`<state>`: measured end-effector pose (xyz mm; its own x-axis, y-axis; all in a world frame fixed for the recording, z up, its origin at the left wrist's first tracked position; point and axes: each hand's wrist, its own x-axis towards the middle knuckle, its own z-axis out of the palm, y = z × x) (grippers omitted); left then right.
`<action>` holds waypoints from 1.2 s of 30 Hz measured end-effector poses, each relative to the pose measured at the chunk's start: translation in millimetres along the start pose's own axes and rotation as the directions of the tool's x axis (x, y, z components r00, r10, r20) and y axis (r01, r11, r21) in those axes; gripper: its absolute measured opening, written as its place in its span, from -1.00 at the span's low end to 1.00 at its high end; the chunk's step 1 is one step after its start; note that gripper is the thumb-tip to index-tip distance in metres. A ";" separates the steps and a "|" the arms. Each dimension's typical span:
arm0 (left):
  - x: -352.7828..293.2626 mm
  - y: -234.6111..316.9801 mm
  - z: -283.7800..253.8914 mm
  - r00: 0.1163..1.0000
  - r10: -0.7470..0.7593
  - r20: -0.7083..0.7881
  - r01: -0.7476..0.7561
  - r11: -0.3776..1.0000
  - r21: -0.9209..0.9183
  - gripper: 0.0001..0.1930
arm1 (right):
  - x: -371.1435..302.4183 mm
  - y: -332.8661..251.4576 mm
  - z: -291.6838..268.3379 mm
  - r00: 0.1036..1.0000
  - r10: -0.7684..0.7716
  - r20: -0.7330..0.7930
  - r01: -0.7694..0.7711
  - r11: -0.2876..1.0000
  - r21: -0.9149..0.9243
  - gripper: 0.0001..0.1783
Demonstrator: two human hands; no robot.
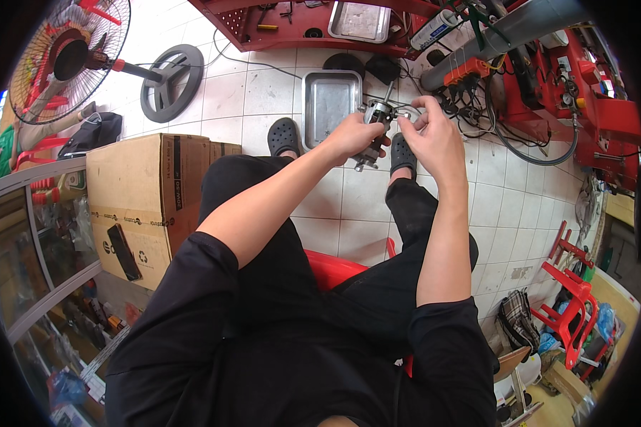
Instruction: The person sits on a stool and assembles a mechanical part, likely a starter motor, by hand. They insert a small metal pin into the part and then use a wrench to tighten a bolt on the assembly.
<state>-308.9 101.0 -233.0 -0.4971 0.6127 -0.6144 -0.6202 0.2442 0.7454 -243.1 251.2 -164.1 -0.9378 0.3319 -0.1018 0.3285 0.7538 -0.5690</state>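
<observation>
My left hand (354,137) is closed around a silver and dark metal machine part (379,112), which looks like a carburetor. A thin rod stands out of its far end, and its lower end shows below my fingers. The right hand (432,137) is beside the part's upper right side, with thumb and forefinger bent toward each other. Whatever may be between those fingertips is too small to make out. Both hands are above the tiled floor, between my knees and a shallow metal tray (308,107).
A large cardboard box (124,171) with a black phone (123,250) on it is at my left. Beyond it stands a fan (70,60) on a round base. Red machinery (595,121), hoses and tangled cables fill the far right. A red stool (573,302) lies lower right.
</observation>
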 end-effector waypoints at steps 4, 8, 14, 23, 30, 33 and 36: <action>0.3 0.9 1.5 1.000 0.002 0.003 -0.002 1.000 -0.003 -0.68 | 1.6 7.8 3.6 0.999 -0.034 0.020 0.034 0.999 0.020 -0.69; -1.7 2.5 1.4 1.000 -0.002 -0.006 0.002 1.000 0.019 -0.68 | 2.9 3.3 -0.3 0.998 0.041 0.039 -0.038 0.997 -0.072 -0.70; -1.6 2.8 2.4 1.000 -0.001 -0.003 0.001 1.000 0.018 -0.68 | 1.9 12.1 7.5 0.996 -0.079 -0.035 0.079 0.997 0.001 -0.66; -0.6 1.3 2.2 1.000 -0.009 -0.024 0.009 1.000 0.022 -0.68 | -0.1 8.5 9.3 0.989 -0.114 -0.097 0.117 0.993 0.025 -0.67; -1.5 1.8 1.2 1.000 -0.011 -0.013 0.011 1.000 0.019 -0.67 | -0.2 -2.3 0.0 1.000 -0.003 -0.014 0.003 0.999 -0.033 -0.72; -0.3 0.8 1.0 1.000 -0.005 -0.008 0.005 1.000 0.016 -0.67 | -0.1 6.1 5.1 0.998 -0.057 -0.008 0.057 0.998 0.009 -0.71; -1.9 4.1 2.8 1.000 -0.013 0.000 0.013 0.999 0.031 -0.67 | 2.6 9.5 4.5 1.000 -0.005 0.031 0.007 0.996 -0.086 -0.70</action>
<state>-308.8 102.9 -228.1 -0.4896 0.6092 -0.6238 -0.6072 0.2752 0.7453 -242.9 256.6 -173.5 -0.9424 0.3107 -0.1242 0.3301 0.8023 -0.4974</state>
